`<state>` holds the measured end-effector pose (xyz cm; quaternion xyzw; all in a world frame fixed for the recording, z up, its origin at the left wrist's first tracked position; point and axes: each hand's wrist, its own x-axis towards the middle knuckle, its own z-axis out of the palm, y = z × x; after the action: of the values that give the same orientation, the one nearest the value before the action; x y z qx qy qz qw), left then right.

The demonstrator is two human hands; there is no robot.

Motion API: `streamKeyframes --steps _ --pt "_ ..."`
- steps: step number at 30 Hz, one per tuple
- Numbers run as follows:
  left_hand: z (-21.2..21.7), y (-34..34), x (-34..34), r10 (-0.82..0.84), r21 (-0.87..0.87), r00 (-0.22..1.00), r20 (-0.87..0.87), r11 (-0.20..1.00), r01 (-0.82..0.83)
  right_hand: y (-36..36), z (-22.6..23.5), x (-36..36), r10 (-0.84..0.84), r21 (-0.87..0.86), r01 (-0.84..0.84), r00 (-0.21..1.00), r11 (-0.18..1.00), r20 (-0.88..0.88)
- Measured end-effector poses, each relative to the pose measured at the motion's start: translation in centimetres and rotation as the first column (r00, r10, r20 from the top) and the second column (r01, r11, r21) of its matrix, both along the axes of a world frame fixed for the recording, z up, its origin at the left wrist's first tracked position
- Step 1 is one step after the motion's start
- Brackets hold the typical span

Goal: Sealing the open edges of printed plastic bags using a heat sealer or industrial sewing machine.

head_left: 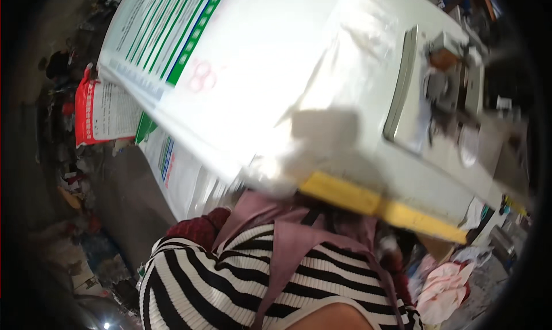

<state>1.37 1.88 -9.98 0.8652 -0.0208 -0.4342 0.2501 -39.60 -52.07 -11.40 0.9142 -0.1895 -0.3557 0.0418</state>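
Although the sack [253, 88] is spread near the front edge of the tabletop [414, 184], what remains is unclear, and I cannot tell the hidden hands' grip.

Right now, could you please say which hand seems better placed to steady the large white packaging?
Probably the left: its dark red sleeve lies nearer the large white packaging, while the right sleeve sits farther off, below the yellow strip. Neither hand shows clearly.

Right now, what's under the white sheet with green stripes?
Another white printed sheet shows past its lower left edge. The striped sheet covers whatever else lies beneath.
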Motion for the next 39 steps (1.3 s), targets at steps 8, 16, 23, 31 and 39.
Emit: streamKeyframes --steps 8,16,23,31,39 --pt "-0.7 -3.7 1.3 -0.253 0.026 0.965 0.068 0.967 0.252 -5.6 -7.1 -0.8 -0.185 0.181 0.183 0.983 0.966 -0.006" --pt "-8.0 -11.3 6.6 -0.567 0.018 0.753 0.335 0.803 0.596 -0.5 -8.1 -0.9 -0.48 0.276 0.428 0.863 0.861 0.158" --pt "7.4 -14.6 6.1 0.004 -0.38 0.971 0.237 0.921 0.089 10.5 -9.0 -8.8 -0.757 0.383 0.658 0.612 0.648 0.229" --pt "27.1 -19.6 11.5 0.373 -0.734 0.749 0.548 0.643 0.217 8.5 5.9 0.2 -0.821 0.516 0.652 0.327 0.555 0.468" --pt "28.8 -38.9 11.0 0.047 -0.392 0.462 0.886 0.611 0.688 8.6 25.6 15.0 -0.994 0.992 0.074 0.046 -0.097 -0.101"
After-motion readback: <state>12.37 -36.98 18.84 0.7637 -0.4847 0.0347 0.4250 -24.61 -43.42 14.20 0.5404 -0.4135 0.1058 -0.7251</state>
